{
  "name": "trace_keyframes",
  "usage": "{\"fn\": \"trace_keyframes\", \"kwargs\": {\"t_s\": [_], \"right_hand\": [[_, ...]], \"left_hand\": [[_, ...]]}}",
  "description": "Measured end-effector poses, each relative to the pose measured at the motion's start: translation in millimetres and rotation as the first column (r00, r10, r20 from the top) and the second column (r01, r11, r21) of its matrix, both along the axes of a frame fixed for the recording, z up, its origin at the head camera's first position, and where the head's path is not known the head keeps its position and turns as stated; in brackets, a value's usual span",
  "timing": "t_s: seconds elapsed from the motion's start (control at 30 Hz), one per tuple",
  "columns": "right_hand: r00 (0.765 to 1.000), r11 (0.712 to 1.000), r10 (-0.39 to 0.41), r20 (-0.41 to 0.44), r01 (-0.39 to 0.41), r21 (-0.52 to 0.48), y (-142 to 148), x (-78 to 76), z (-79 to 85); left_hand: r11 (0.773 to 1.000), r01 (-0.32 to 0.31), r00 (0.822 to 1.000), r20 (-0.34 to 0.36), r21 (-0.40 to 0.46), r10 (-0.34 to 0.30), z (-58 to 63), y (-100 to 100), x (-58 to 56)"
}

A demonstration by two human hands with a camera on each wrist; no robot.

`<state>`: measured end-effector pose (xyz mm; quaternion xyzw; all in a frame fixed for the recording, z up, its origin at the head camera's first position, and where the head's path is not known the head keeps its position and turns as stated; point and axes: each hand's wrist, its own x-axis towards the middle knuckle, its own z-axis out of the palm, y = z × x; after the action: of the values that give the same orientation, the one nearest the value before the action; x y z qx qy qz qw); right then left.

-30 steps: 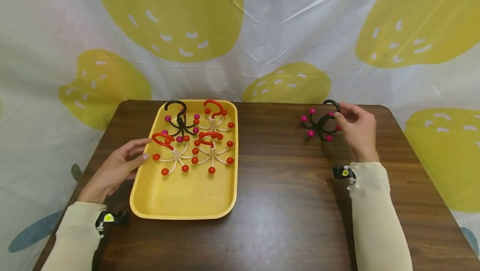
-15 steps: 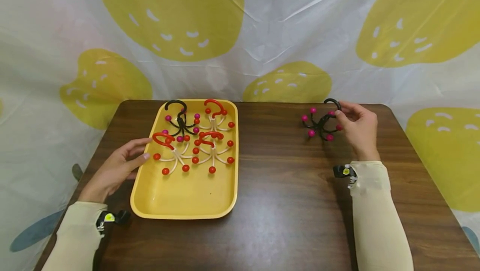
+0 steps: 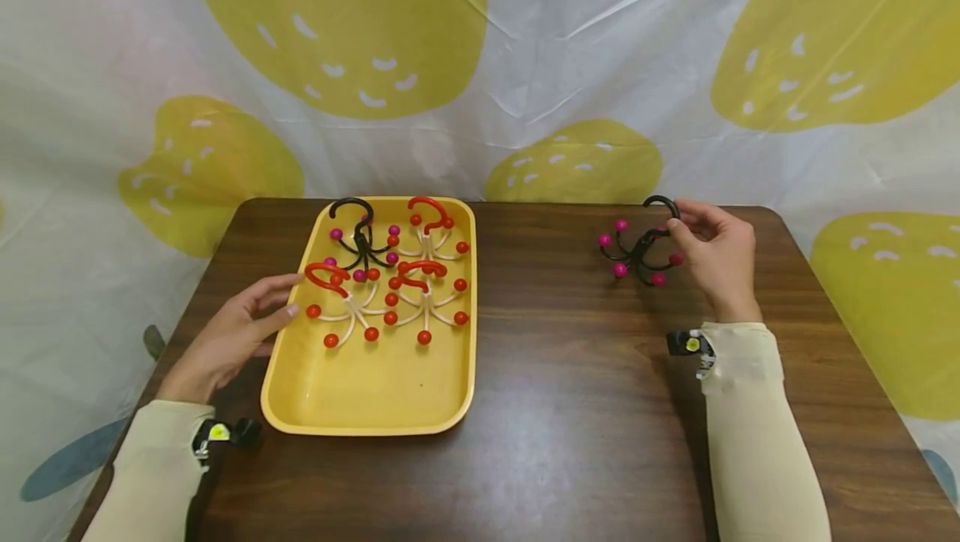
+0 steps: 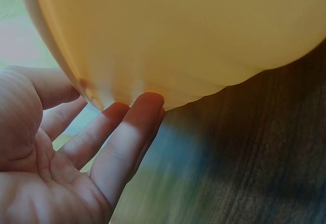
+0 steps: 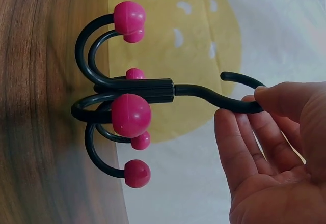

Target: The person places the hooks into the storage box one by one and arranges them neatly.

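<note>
My right hand [image 3: 716, 263] pinches the curved top of a black multi-arm hanger hook [image 3: 639, 252] between thumb and fingers. Pink balls tip its curled arms, which hang just over the table, the hook end upward. In the right wrist view the thumb [image 5: 290, 99] presses on the hook's bend, with fingertips against its other side. My left hand [image 3: 236, 338] grips the left edge of a yellow tray [image 3: 367, 431]; its thumb is at the rim and its fingers lie against the outer wall [image 4: 178, 40].
Inside the tray stand one black hanger hook [image 3: 363, 246] with magenta balls and several white hanger hooks [image 3: 426, 302] with red hooks and red balls. Brown wooden table [image 3: 555, 392] extends between tray and right hand. A lemon-print curtain [image 3: 585, 42] hangs behind the table.
The black hanger hook in my right hand has swung slightly, its pink balls shifting a little left and down. The left hand and tray have stayed in place.
</note>
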<state>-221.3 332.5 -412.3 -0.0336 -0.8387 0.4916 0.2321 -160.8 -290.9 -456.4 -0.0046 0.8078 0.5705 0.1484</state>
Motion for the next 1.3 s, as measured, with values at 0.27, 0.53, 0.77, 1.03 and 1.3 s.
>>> {"fn": "trace_keyframes", "kwargs": {"t_s": [0.27, 0.53, 0.77, 1.03, 1.3], "right_hand": [[0.997, 1.000, 0.030, -0.070, -0.030, -0.001, -4.4, 7.5, 8.8], [0.991, 0.998, 0.068, -0.117, -0.070, -0.005, -13.4, 18.5, 25.8], [0.980, 0.993, 0.114, -0.161, -0.118, -0.015, -21.0, 27.3, 39.1], [0.959, 0.980, 0.199, -0.200, -0.200, 0.014, -40.8, 37.8, 52.2], [0.936, 0.963, 0.270, -0.227, -0.266, 0.045, -62.2, 46.6, 60.3]], "left_hand": [[1.000, 0.006, 1.000, -0.002, 0.004, -0.006, 1.2, 0.4, 0.5], [1.000, 0.008, 1.000, 0.000, 0.005, -0.008, 2.1, 1.1, 0.1], [1.000, 0.007, 1.000, 0.005, 0.002, -0.007, 1.9, 1.0, 0.6], [1.000, 0.010, 1.000, -0.002, 0.003, -0.010, 1.9, 0.4, 1.2], [1.000, 0.008, 1.000, 0.004, 0.000, -0.008, 0.6, -0.5, 0.4]]}}
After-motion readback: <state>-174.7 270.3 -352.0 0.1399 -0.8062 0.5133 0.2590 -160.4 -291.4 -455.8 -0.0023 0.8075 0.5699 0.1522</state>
